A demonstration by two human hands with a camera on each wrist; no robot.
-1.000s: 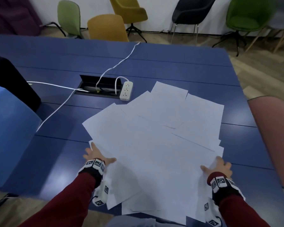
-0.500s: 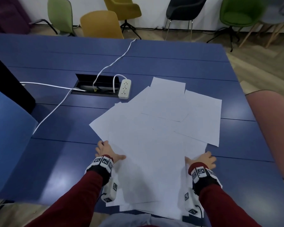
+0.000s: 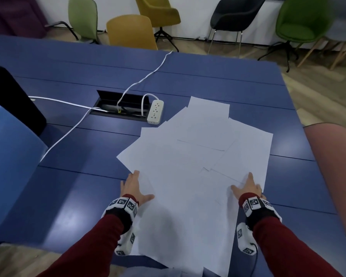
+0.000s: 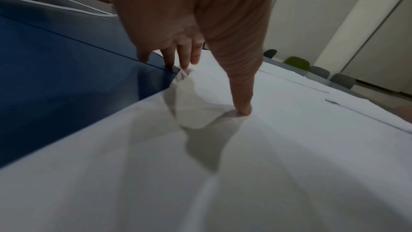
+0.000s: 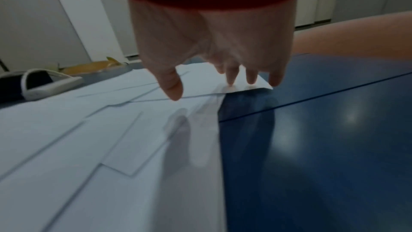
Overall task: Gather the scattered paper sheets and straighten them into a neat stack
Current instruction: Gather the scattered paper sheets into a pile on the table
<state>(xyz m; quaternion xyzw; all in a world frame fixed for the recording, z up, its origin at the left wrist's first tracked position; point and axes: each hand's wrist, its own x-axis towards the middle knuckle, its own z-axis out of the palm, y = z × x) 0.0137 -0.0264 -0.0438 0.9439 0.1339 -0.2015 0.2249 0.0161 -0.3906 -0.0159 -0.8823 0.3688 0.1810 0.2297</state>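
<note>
White paper sheets (image 3: 180,176) lie fanned and overlapping on the blue table (image 3: 68,196) — near edge overhanging. The left hand (image 3: 132,187) presses their left side, fingers straight, thumb spread; the right hand (image 3: 248,186) presses the right side likewise.

No readable text, label, brand or number anywhere. Paper sheets (image 3: 188,176) under both grips appear blank. Wrist bands (image 3: 126,204) behind the grips carry black-and-white square marker patterns only, no lettering.
</note>
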